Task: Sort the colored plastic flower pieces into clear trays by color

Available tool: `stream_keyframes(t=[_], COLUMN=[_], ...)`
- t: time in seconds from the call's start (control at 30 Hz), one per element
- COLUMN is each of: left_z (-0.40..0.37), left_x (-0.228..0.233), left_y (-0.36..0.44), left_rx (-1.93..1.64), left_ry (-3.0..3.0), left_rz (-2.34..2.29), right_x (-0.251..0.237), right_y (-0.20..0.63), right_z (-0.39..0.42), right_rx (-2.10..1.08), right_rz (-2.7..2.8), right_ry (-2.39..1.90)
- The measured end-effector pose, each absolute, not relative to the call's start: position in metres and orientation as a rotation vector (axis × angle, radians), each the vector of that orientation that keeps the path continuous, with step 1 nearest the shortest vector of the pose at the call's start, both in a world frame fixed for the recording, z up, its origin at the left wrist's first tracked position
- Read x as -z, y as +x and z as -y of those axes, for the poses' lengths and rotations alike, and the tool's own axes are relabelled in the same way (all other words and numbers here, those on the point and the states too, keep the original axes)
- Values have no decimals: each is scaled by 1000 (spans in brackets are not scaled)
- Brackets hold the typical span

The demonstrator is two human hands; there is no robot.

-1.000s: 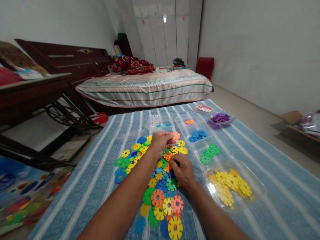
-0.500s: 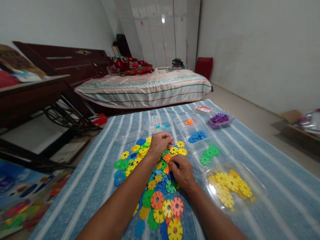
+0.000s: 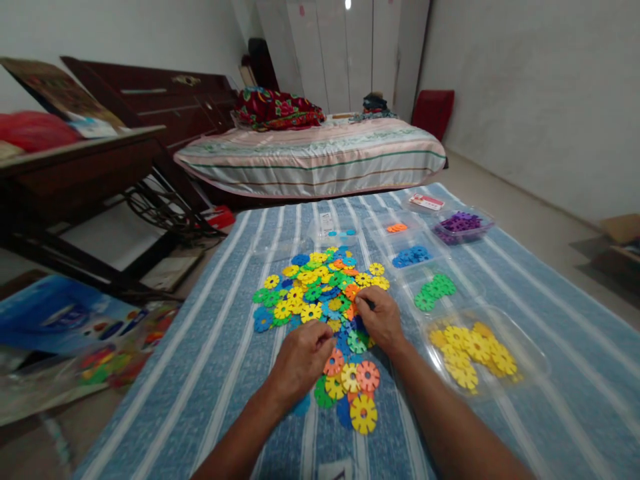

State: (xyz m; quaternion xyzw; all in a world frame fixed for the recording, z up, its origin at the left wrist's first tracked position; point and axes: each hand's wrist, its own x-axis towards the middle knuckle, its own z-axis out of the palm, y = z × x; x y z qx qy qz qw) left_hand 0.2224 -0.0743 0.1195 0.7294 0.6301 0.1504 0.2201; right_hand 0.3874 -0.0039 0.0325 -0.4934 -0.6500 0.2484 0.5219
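Centre of frame: pile of coloured discs spread on striped blue cloth. Left hand, lower centre, curled over the pile's near edge, fingertips on an orange disc; whether gripped cannot be told. Right hand, just right of centre, fingers pinched narrow on discs at the pile's right edge. Right of frame: clear trays of yellow, green, blue and purple discs. Bed behind, upper centre.
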Motion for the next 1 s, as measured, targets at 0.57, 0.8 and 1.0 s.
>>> stream_keyframes(t=[0.57, 0.8, 1.0], left_z=[87, 57, -29], left_x=[-119, -116, -149], left_y=[215, 202, 240], left_rx=[-125, -308, -599], left_ry=[1938, 1376, 1275], left_rz=[-1742, -1529, -1532], right_x=[-32, -28, -27], right_y=[386, 382, 379], right_z=[3, 0, -1], right_rx=[-588, -592, -585], right_rz=[1552, 1551, 1551], right_ry=[-1168, -1158, -1162])
